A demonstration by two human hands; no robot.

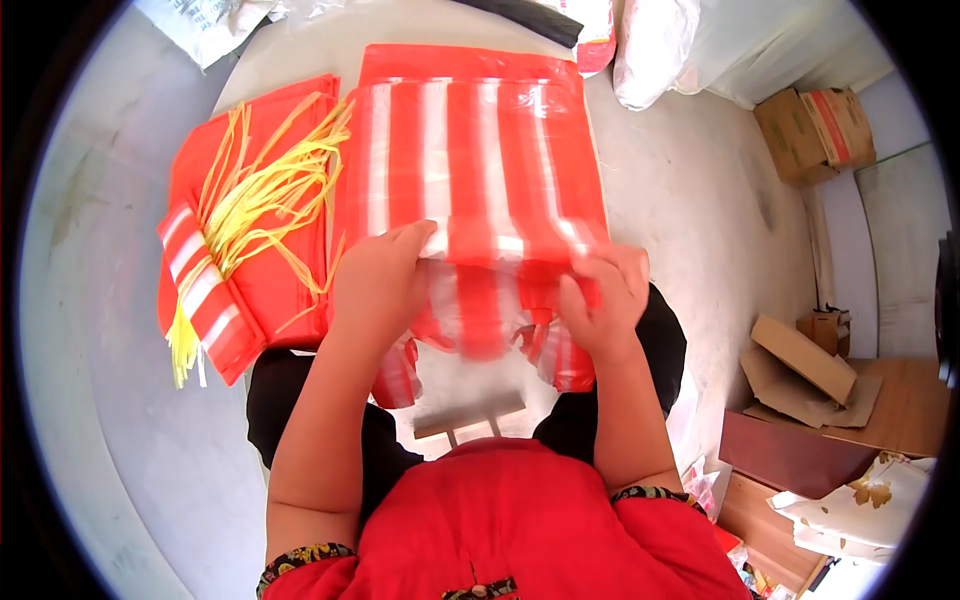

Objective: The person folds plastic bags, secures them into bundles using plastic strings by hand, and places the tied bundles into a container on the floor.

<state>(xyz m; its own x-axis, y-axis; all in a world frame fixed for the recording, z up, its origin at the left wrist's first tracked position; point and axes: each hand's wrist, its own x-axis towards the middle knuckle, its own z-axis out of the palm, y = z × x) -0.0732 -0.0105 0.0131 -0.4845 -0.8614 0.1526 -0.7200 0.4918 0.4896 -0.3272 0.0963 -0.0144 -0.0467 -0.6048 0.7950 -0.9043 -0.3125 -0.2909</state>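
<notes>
A flat stack of red-and-white striped plastic bags [465, 140] lies in front of me, its near end hanging toward my lap. My left hand [385, 275] is closed on the left side of the near part, its fingertips on the plastic. On the right side my right hand [608, 290] pinches the same plastic; both it and the plastic between my hands are blurred by motion. Left of the stack, yellow plastic strips [265, 205] lie loosely over folded red plastic [275, 270]. Beside them rests a rolled striped bundle [210, 290].
Cardboard boxes [815, 130] stand at the far right, with an opened carton [800, 375] on a wooden cabinet [905, 400] nearer to me. White sacks [655, 50] and a dark strip [525, 18] lie beyond the stack. A small wooden frame [470, 418] shows between my legs.
</notes>
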